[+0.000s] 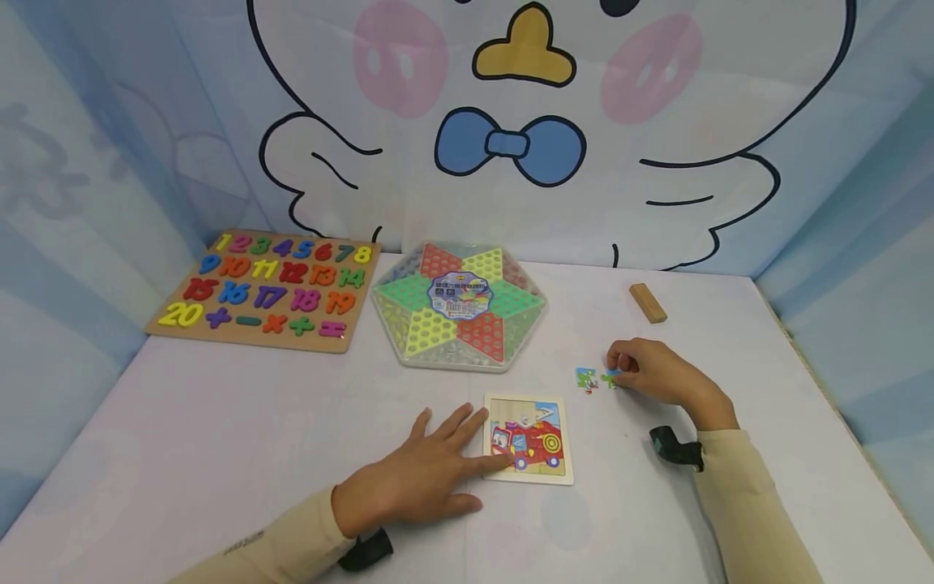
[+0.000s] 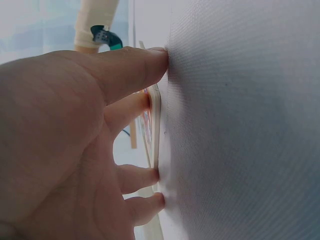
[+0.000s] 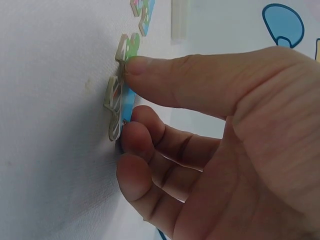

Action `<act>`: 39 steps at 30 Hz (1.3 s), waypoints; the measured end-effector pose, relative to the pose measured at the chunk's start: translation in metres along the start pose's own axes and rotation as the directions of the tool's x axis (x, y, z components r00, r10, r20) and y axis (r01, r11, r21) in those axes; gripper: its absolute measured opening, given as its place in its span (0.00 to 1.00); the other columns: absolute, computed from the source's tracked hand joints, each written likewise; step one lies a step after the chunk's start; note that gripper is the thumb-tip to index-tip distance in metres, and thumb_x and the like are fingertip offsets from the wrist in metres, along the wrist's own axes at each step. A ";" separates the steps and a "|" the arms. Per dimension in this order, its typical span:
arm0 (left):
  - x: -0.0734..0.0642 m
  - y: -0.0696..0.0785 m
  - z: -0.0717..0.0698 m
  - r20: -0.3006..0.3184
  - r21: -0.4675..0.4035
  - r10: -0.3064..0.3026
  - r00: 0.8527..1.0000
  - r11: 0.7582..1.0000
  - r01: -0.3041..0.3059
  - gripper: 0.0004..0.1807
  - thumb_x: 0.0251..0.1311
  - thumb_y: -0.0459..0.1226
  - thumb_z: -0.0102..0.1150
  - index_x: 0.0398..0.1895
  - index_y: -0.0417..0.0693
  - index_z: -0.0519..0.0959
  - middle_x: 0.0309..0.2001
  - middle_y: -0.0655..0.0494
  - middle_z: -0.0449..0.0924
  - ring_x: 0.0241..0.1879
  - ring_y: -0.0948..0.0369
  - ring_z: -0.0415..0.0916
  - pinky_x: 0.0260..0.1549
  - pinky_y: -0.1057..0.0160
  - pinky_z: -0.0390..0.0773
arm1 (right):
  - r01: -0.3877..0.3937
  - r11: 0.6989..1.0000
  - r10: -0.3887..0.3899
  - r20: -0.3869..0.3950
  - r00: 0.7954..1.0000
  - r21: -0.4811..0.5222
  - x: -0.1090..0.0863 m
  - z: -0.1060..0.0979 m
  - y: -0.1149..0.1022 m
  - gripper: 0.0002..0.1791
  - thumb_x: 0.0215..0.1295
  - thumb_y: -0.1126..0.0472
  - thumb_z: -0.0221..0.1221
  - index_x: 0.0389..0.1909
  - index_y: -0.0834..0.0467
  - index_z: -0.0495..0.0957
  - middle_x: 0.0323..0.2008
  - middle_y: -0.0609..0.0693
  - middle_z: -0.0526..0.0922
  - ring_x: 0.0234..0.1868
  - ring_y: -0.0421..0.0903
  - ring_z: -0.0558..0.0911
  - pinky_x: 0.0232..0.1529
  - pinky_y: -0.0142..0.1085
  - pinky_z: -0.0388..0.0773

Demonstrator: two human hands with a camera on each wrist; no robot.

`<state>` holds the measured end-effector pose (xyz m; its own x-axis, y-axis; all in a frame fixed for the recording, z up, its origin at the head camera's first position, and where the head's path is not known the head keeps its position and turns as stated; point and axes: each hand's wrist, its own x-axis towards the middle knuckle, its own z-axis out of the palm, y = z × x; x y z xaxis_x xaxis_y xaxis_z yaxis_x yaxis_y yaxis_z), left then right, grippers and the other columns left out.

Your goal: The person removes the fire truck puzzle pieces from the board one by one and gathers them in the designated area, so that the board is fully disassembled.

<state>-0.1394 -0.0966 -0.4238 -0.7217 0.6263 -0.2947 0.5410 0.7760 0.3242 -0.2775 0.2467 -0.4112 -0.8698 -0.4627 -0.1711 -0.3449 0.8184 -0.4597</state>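
My left hand [image 1: 423, 472] lies spread on the table, its index finger reaching onto the left part of a small wooden jigsaw puzzle [image 1: 530, 481] with a red fire truck picture. In the left wrist view, the other fingertips sit along the edge of the puzzle board [image 2: 156, 125]. To the right, my right hand [image 1: 660, 371] pinches a jigsaw piece [image 3: 129, 102] between thumb and fingers, and the piece stands tilted at the table surface. Another jigsaw piece [image 1: 586, 379], blue, green and white, lies just left of that hand.
A wooden number board [image 1: 248, 334] with colourful numerals lies at the back left. Beside it is a hexagonal star-patterned board game [image 1: 460, 357] in clear packaging. A small wooden block [image 1: 648, 302] lies at the back right. A printed cloth backdrop [image 1: 511, 219] rises behind the table.
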 end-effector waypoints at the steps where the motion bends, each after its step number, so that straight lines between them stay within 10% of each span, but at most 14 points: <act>1: 0.000 0.000 0.000 -0.001 0.000 0.000 1.000 1.000 0.000 0.33 0.67 0.55 0.62 0.75 0.79 0.66 0.82 0.49 0.48 0.81 0.48 0.42 0.68 0.29 0.49 | 0.000 1.000 0.000 -0.002 1.000 0.000 0.000 0.000 0.000 0.06 0.64 0.70 0.65 0.39 0.59 0.80 0.30 0.49 0.74 0.34 0.47 0.72 0.36 0.41 0.70; 39: -0.001 0.000 0.000 -0.018 0.009 0.012 1.000 1.000 -0.012 0.33 0.67 0.55 0.62 0.75 0.79 0.65 0.81 0.49 0.48 0.80 0.48 0.42 0.68 0.29 0.51 | -0.031 0.999 0.028 -0.060 0.998 -0.037 0.001 0.001 -0.008 0.08 0.64 0.71 0.63 0.43 0.63 0.81 0.35 0.55 0.78 0.38 0.52 0.75 0.40 0.47 0.75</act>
<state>-0.1386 -0.0976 -0.4237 -0.7231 0.6339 -0.2744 0.5532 0.7693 0.3195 -0.2755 0.2390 -0.4088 -0.8989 -0.4181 -0.1315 -0.3308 0.8440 -0.4221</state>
